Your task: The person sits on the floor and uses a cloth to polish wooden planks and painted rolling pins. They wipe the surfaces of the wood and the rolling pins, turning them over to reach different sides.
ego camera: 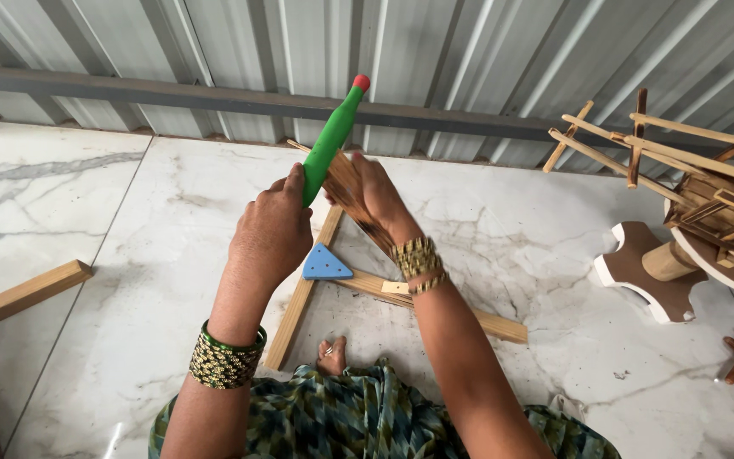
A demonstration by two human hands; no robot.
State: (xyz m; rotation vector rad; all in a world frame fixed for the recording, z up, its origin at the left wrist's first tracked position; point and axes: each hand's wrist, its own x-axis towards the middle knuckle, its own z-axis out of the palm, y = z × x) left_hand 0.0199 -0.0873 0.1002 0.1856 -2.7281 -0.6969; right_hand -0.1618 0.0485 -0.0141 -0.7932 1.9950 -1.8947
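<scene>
My left hand (272, 231) is wrapped tight around one green stick with a red tip (333, 136). My right hand (369, 194) sits just beside it, fingers closed on one bunch of thin brown sticks (358, 204). Below my hands, two wooden bars (295, 310) lie crossed on the white marble floor (104, 255), with one blue triangle (325, 264) on them. One more wooden block (27, 293) lies far to my left.
</scene>
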